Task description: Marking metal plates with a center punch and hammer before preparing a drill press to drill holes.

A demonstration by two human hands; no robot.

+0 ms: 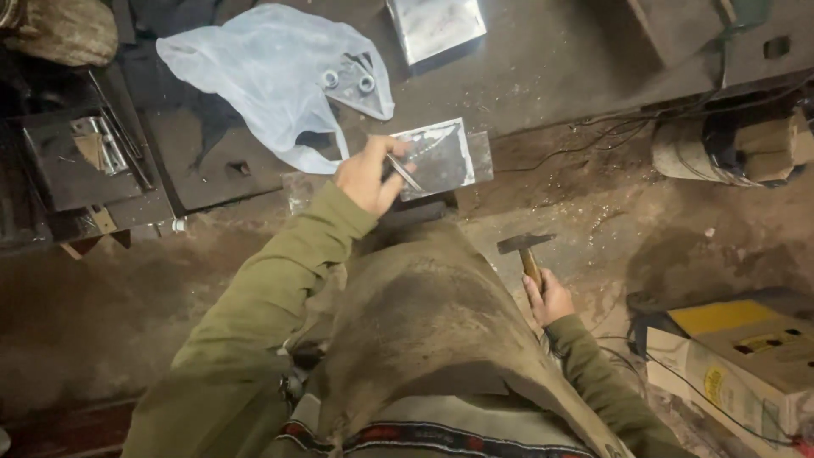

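Hammer point(526, 250) in the right hand point(549, 298), held low beside the knee: the fingers are clenched round the lower part of the wooden handle, so the dark steel head points up and away from the body, clear of the work. The grip sits far from the head, which would give it swing.

The left hand point(366, 176) reaches forward, its fingers pinched round a thin metal rod point(402, 172), perhaps a punch or a nail; it is too slim to tell. The rod slants from the fingertips onto a small shiny metal plate point(441, 157), and its far end seems to touch the plate's near edge. The plate lies flat just beyond the left fingers, on a dark block at the edge of a low bench point(551, 59), which gives it firm backing underneath.

Beyond and to the left of those fingers a pale blue plastic bag point(271, 76) lies crumpled on the bench, with a small bracket carrying two round fittings point(349, 82) resting on it. A second bright metal sheet point(437, 25) lies farther off. To the right of the hammer hand, on the dusty floor, stands a yellow and white cardboard box point(746, 356).
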